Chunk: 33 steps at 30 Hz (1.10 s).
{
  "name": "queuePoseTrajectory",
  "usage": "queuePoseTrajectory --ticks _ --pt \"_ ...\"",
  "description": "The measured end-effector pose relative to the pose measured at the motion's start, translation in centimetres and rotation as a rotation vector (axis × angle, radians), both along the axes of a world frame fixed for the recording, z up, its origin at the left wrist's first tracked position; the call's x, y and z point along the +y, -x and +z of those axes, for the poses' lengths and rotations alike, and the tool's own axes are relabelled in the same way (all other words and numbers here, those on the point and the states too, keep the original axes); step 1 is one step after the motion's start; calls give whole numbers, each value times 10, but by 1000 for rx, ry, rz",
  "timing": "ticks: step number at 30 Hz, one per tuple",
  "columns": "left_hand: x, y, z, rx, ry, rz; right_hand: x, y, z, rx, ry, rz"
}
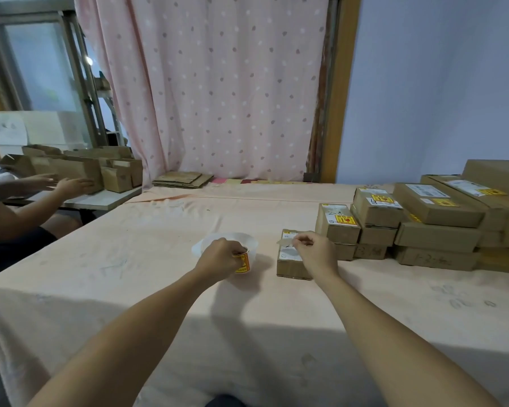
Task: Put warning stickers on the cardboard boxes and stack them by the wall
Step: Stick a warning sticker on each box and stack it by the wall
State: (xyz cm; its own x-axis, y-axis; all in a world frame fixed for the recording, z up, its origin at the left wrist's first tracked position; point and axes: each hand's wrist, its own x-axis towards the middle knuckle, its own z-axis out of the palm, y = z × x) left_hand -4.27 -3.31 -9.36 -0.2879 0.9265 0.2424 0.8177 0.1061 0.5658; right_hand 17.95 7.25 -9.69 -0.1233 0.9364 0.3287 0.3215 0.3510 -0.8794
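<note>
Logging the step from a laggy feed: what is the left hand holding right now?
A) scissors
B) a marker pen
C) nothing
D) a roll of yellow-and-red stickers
D: the left hand grips the sticker roll, its yellow and red labels showing below the fingers, while the right hand pinches a pale strip over the small box.

Single head-worn view, looking forward and down across the table (130, 274)
</note>
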Motion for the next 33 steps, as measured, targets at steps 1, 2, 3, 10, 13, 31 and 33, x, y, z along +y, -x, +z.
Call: queuePoseTrajectory --ticks 1,2,3,10,13,31,33 --pt "1 -1 -1 49 16 -15 1 0 -2 9 9 9" --pt "2 -3 -3 88 32 -31 0 -1 -3 17 21 20" --pt "3 -4 -4 113 52 -46 1 -2 -4 20 28 27" --pt "-3 -11 -2 350 9 -130 3 -14 -6 95 79 -1" --pt "2 -13 1 402 -133 -58 6 -17 -5 127 69 -14" --pt "67 -84 -10 153 -238 -81 42 -30 -10 -215 -30 72" --pt "69 -83 -11 148 -253 -72 45 -29 -12 -270 -62 78"
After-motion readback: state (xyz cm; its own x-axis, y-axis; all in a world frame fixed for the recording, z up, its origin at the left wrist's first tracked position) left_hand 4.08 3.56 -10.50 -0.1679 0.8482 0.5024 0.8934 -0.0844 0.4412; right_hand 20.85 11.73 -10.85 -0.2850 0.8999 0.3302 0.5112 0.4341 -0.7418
